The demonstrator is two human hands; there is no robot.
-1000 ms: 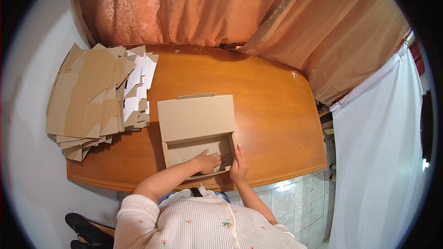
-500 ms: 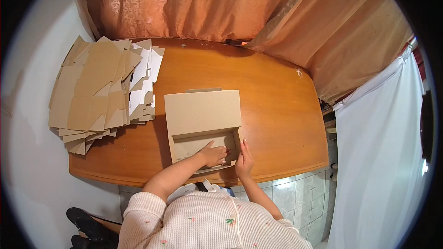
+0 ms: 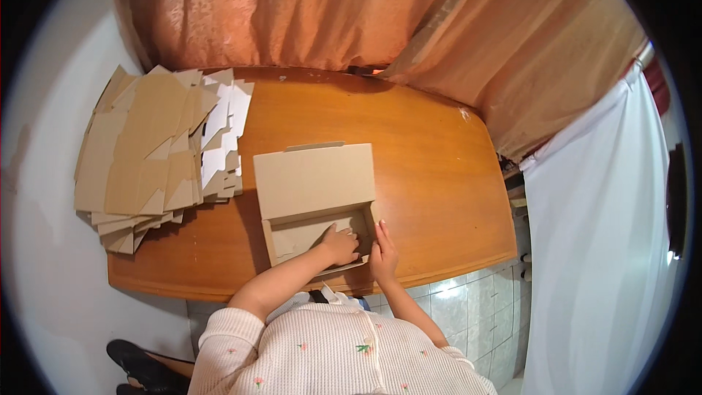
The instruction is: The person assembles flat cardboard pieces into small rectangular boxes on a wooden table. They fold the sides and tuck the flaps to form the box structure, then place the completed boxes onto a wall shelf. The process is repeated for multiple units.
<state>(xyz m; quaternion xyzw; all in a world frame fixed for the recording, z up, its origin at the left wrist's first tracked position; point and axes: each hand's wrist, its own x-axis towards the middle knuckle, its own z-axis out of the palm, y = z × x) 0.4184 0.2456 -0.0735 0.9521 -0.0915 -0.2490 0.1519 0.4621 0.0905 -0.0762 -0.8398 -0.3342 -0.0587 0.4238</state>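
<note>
Both hands work the cardboard box [image 3: 314,201] on the counter [image 3: 431,175]: left hand [image 3: 341,244] pressing flat inside, right hand [image 3: 383,252] against its right wall. It looks light, thin-walled, easily creased; best held by its folded edges.

1. Oval brown wooden table [image 3: 431,168] fills the frame centre.
2. Open tan cardboard box [image 3: 316,201] sits on the table, lower centre; lid flap lies toward the frame top.
3. Left hand [image 3: 341,243] rests inside the box tray, at its right end.
4. Right hand [image 3: 383,252] touches the box's right wall from outside.
5. Stack of flat tan cardboard blanks [image 3: 150,150] lies on the table's left end, overhanging its edge.
6. Pleated orange fabric curtain [image 3: 307,11] hangs behind the table, across the upper frame.
</note>
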